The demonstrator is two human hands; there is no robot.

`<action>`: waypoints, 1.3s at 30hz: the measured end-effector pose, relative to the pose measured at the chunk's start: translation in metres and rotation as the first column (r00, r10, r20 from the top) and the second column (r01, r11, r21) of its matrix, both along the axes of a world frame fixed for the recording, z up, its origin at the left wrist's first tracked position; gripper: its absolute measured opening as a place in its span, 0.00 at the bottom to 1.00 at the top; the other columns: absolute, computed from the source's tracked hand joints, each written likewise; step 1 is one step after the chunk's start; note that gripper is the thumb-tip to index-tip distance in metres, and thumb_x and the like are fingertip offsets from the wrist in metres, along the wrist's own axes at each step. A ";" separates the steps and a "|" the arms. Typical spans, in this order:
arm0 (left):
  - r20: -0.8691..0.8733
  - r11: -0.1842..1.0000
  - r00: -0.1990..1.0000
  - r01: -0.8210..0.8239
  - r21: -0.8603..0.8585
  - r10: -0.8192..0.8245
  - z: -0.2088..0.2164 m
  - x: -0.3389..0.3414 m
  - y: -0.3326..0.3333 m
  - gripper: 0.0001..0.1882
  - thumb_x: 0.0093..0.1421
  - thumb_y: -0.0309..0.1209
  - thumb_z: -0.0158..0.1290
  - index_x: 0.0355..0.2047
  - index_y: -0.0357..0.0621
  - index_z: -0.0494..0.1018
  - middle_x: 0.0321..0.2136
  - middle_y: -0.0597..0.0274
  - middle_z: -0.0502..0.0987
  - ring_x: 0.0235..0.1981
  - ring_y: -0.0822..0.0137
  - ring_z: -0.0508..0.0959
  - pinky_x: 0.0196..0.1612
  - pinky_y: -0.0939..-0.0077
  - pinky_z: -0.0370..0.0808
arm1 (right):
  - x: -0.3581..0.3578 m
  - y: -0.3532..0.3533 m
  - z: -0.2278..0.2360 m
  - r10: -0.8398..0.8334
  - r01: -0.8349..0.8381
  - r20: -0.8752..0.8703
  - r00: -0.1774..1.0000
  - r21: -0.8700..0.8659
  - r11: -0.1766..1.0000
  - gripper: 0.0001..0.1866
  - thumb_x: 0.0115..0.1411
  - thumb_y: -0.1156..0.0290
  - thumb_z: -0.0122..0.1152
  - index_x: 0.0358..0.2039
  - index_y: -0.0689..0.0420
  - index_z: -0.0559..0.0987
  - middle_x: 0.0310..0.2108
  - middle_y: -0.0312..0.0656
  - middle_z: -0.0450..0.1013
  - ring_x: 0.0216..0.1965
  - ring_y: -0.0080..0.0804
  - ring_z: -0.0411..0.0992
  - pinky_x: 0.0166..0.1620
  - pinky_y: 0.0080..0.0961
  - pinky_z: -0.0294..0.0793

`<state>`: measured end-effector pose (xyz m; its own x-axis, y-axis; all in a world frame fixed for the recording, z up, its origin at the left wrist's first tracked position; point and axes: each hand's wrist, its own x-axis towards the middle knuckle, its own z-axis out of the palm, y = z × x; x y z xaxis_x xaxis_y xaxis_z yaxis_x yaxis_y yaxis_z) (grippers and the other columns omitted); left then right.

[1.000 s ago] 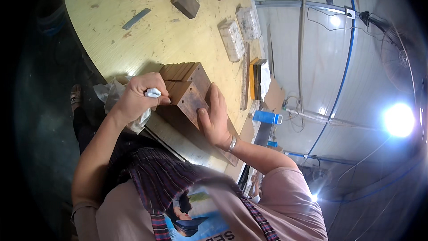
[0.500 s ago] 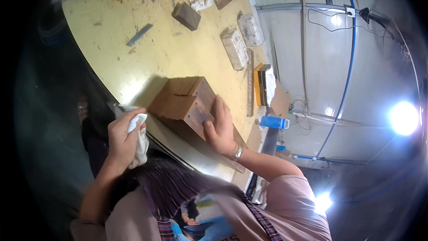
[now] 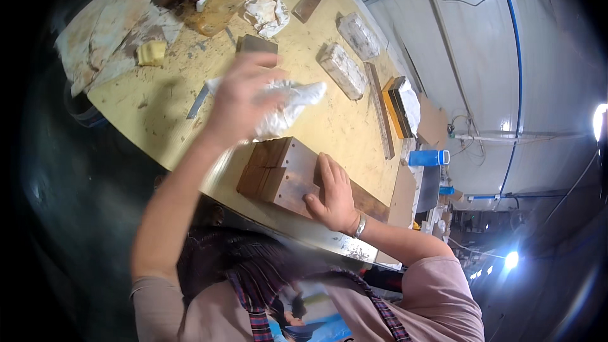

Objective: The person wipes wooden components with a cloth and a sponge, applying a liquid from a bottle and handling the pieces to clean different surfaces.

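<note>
My left hand (image 3: 237, 104) is raised above the table beyond the box, smeared by motion. A crumpled white cloth (image 3: 288, 104) is caught under its bent fingers, with loose ends showing on both sides. My right hand (image 3: 332, 199) lies flat on top of a long brown wooden box (image 3: 278, 180), fingers stretched toward its far side and thumb apart. Dark round dots and a split or joint line mark the box's near-left end. Just past my left hand sits a dark block (image 3: 258, 47), partly covered by the fingers. A grey-blue strip (image 3: 198, 102) lies beside the cloth.
Two whitish wrapped blocks (image 3: 344, 71) and a long narrow bar (image 3: 380, 111) lie toward the right. Beyond them are a yellow-black box (image 3: 397, 107) and a blue bottle (image 3: 429, 158). A stained sheet (image 3: 104, 31), yellow sponge (image 3: 151, 54) and another cloth (image 3: 266, 16) lie far left.
My left hand has swung up and away from my body, over the table, and the bunched cloth has spread out. My right hand stays on the box. The view has shifted.
</note>
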<state>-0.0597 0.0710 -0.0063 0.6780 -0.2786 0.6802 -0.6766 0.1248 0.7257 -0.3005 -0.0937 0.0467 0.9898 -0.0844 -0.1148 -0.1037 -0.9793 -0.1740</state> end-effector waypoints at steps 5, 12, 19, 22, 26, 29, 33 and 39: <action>0.248 0.653 0.863 -0.497 0.571 0.440 -0.070 0.109 0.111 0.25 0.47 0.18 0.60 0.48 0.44 0.74 0.53 0.55 0.73 0.56 0.54 0.69 0.61 0.61 0.64 | 0.005 0.006 0.003 -0.029 0.030 -0.009 1.000 0.035 0.999 0.47 0.56 0.47 0.55 0.64 0.71 0.53 0.62 0.63 0.55 0.61 0.60 0.56 0.64 0.49 0.53; -0.367 0.921 0.886 -0.145 0.362 0.283 -0.070 0.049 0.115 0.25 0.50 0.16 0.56 0.51 0.39 0.70 0.51 0.54 0.73 0.52 0.58 0.73 0.57 0.68 0.67 | 0.004 0.004 0.006 -0.052 0.051 -0.051 0.997 -0.008 0.999 0.49 0.55 0.46 0.56 0.65 0.70 0.51 0.62 0.62 0.54 0.62 0.60 0.55 0.65 0.49 0.51; -0.680 0.982 0.714 0.180 -0.053 -0.167 -0.044 -0.139 0.100 0.29 0.40 0.15 0.60 0.47 0.36 0.70 0.44 0.52 0.72 0.45 0.58 0.74 0.52 0.69 0.70 | 0.004 -0.001 0.002 -0.012 0.013 -0.058 0.998 0.032 0.999 0.50 0.56 0.46 0.54 0.66 0.70 0.50 0.63 0.64 0.53 0.62 0.62 0.53 0.65 0.49 0.50; -0.601 0.989 0.787 0.134 -0.056 -0.141 -0.038 -0.153 0.092 0.30 0.39 0.16 0.63 0.46 0.38 0.69 0.43 0.52 0.71 0.43 0.55 0.73 0.48 0.67 0.71 | 0.005 0.000 0.001 -0.001 0.002 -0.068 0.998 0.010 1.000 0.50 0.57 0.45 0.53 0.66 0.71 0.49 0.62 0.65 0.53 0.62 0.62 0.53 0.65 0.49 0.50; -0.419 0.978 0.891 0.207 0.035 -0.174 -0.043 -0.166 0.089 0.29 0.38 0.17 0.63 0.44 0.40 0.71 0.41 0.52 0.72 0.40 0.52 0.72 0.44 0.63 0.71 | 0.004 -0.001 0.000 0.004 -0.004 -0.068 0.998 -0.001 1.000 0.50 0.57 0.43 0.50 0.66 0.72 0.49 0.62 0.66 0.53 0.62 0.62 0.53 0.65 0.49 0.50; -0.433 0.991 0.896 0.129 0.038 -0.100 -0.042 -0.166 0.092 0.27 0.38 0.17 0.61 0.43 0.38 0.70 0.41 0.51 0.72 0.40 0.53 0.73 0.44 0.65 0.72 | 0.002 -0.002 -0.002 0.006 -0.005 -0.048 0.999 0.013 1.000 0.50 0.58 0.43 0.50 0.66 0.72 0.49 0.62 0.66 0.53 0.61 0.62 0.54 0.64 0.49 0.51; -0.404 0.994 0.909 0.111 0.005 -0.100 -0.029 -0.159 0.084 0.28 0.37 0.15 0.61 0.43 0.40 0.71 0.40 0.54 0.72 0.40 0.52 0.72 0.43 0.63 0.71 | 0.005 -0.002 -0.002 0.030 -0.029 -0.042 0.999 0.018 0.999 0.50 0.58 0.43 0.49 0.66 0.72 0.49 0.62 0.66 0.53 0.61 0.63 0.55 0.64 0.49 0.52; -0.460 0.993 0.884 0.110 0.031 -0.084 -0.041 -0.174 0.093 0.28 0.35 0.16 0.61 0.41 0.39 0.72 0.39 0.54 0.72 0.39 0.52 0.72 0.43 0.63 0.71 | 0.001 -0.004 -0.005 0.024 -0.023 -0.030 0.999 0.019 1.000 0.49 0.59 0.42 0.48 0.65 0.72 0.49 0.62 0.66 0.53 0.61 0.62 0.55 0.64 0.48 0.52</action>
<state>-0.2341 0.1641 -0.0475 0.8778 -0.3865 0.2830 -0.2547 0.1239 0.9590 -0.2991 -0.0979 0.0414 0.9875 -0.0586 -0.1463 -0.0861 -0.9781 -0.1893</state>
